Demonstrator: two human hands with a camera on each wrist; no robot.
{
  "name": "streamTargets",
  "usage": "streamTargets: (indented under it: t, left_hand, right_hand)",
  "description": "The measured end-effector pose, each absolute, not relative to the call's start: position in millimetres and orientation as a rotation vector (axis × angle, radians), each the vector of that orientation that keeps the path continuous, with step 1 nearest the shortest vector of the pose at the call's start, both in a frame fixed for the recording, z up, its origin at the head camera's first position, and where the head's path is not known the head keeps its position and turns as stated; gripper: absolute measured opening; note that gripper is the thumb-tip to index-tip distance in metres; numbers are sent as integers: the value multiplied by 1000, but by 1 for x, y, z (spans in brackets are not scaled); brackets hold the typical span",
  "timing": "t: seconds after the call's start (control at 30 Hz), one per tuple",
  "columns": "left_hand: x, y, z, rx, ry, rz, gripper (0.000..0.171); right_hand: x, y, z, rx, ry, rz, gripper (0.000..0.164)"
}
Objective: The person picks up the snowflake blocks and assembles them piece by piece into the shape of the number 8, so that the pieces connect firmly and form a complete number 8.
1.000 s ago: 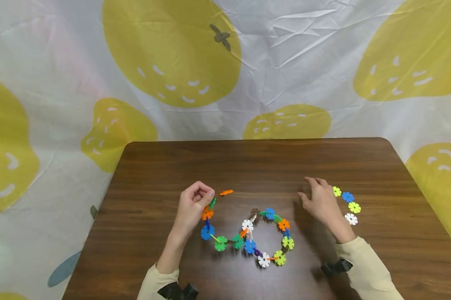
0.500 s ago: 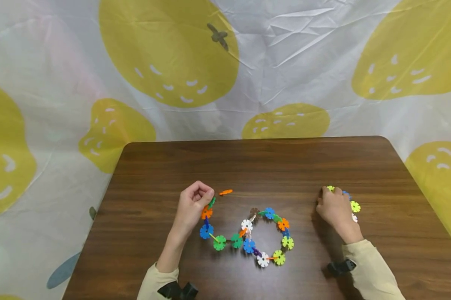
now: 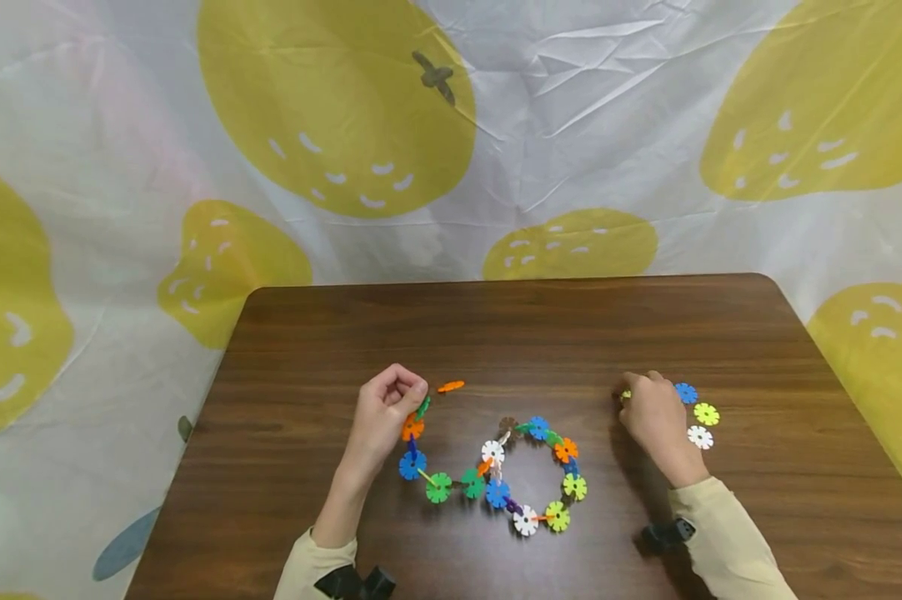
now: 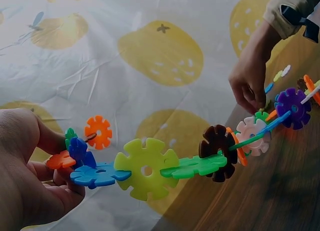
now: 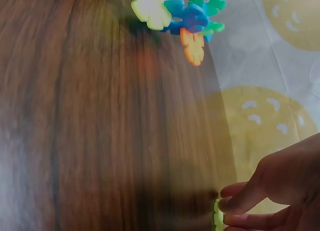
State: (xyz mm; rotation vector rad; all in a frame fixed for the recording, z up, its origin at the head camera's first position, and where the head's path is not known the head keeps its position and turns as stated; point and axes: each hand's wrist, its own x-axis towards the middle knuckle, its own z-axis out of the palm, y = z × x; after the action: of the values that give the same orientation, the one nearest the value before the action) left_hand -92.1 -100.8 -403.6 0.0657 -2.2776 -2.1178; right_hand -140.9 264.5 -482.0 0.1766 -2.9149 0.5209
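Near the free end of a chain of colourful snowflake discs point(image 3: 439, 487), my left hand point(image 3: 386, 406) pinches the chain between thumb and fingers. Beyond its fingertips an orange disc point(image 4: 98, 132) sticks out at that end. The chain's other part closes into a ring on the table, with white, blue, orange and yellow-green discs point(image 3: 558, 516). Over to the right, my right hand point(image 3: 655, 421) pinches a single yellow-green snowflake disc point(image 5: 218, 215) on edge, low over the table. Its fingers hide most of that disc in the head view.
Right of my right hand lie loose discs: a blue one point(image 3: 686, 393), a yellow-green one point(image 3: 707, 413) and a white one point(image 3: 700, 437). The brown wooden table point(image 3: 526, 325) ends at the back against a fruit-patterned cloth point(image 3: 391, 242).
My right hand moved right to the loose discs, took the yellow-green one at the far end and came back left with it. My left hand stays in place on the chain.
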Motion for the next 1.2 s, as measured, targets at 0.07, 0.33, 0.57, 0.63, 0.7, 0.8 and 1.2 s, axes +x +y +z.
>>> streamTargets:
  t: [0.07, 0.33, 0.57, 0.63, 0.7, 0.8, 1.2]
  left_hand:
    - [-92, -101, -405, 66, -2281, -2118, 11]
    - [-91, -103, -406, 66, -2274, -2127, 11]
    - [-91, -103, -407, 49, -2284, -2118, 12]
    - [-91, -103, -408, 45, -2283, -2118, 11]
    - [-91, -103, -408, 41, -2283, -2120, 10]
    - [-91, -103, -409, 32, -2283, -2124, 12]
    - [-90, -104, -409, 10, -2280, -2131, 13]
  right_hand:
    - [-140, 261, -481, 150, -2932, 568, 25]
    - [-136, 253, -477, 160, -3004, 667, 32]
    - [-136, 244, -477, 217, -3022, 831, 33]
    - [-137, 242, -477, 232, -3025, 878, 32]
    - [-138, 241, -477, 241, -3028, 921, 27]
    - [-140, 239, -475, 235, -3032, 977, 15]
    - [-139, 205, -445, 424, -2794, 1391, 5]
